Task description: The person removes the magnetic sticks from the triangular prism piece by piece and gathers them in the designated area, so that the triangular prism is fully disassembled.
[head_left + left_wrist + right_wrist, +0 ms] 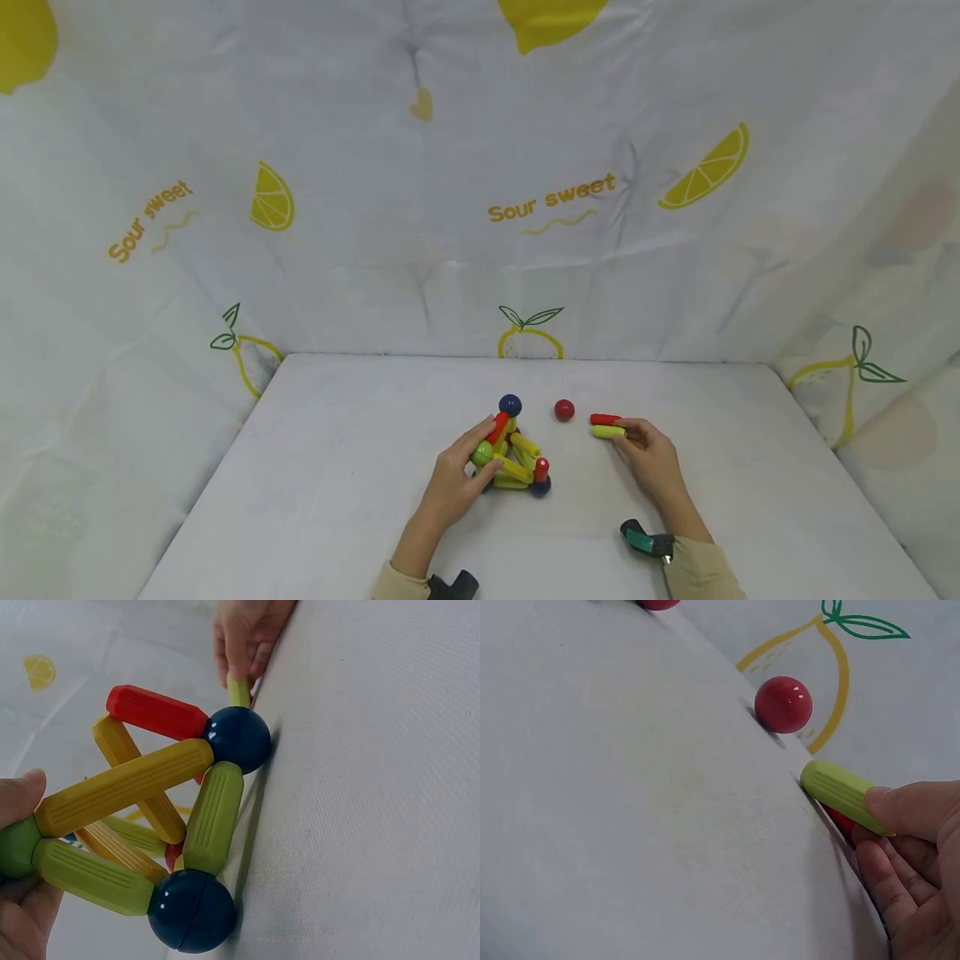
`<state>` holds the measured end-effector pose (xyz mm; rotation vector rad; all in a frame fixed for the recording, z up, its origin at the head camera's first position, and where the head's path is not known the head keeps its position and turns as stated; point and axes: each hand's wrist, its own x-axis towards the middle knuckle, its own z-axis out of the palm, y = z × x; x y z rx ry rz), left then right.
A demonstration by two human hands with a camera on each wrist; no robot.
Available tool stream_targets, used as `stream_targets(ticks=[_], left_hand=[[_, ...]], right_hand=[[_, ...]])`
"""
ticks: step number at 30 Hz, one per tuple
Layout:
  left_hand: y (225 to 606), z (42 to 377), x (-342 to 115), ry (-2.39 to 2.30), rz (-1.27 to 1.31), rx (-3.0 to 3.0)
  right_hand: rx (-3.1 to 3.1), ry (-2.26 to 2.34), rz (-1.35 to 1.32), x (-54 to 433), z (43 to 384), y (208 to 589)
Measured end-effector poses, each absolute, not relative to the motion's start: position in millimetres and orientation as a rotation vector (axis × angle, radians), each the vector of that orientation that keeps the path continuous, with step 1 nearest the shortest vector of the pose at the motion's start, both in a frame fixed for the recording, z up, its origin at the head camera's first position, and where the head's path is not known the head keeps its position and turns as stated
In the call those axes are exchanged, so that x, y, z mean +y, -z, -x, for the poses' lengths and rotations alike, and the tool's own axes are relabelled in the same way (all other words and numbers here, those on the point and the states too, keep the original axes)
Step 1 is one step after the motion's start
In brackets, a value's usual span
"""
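Note:
A structure of magnetic rods and balls stands at mid-table. My left hand holds it by the green ball, fingers and thumb around that corner. Yellow and light-green rods join blue balls at its base, and a red rod sticks out from one blue ball. To the right, my right hand pinches a light-green rod by one end between thumb and fingers. A second red rod lies right behind it, partly hidden by the green one and the fingers in the right wrist view.
A loose red ball sits on the white table between the structure and the right hand. Behind the table hangs a white cloth with lemon prints. Each wrist wears a dark camera strap.

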<state>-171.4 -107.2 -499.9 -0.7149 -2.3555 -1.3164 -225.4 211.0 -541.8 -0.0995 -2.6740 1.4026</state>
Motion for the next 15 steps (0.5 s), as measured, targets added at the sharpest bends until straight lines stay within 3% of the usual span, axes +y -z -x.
stream_targets(ticks=[15], left_hand=[[500.4, 171.7, -107.7, 1.299, 0.704, -2.377]], right_hand=[[-2.634, -1.201, 0.16, 206.1, 227.8, 545.2]])
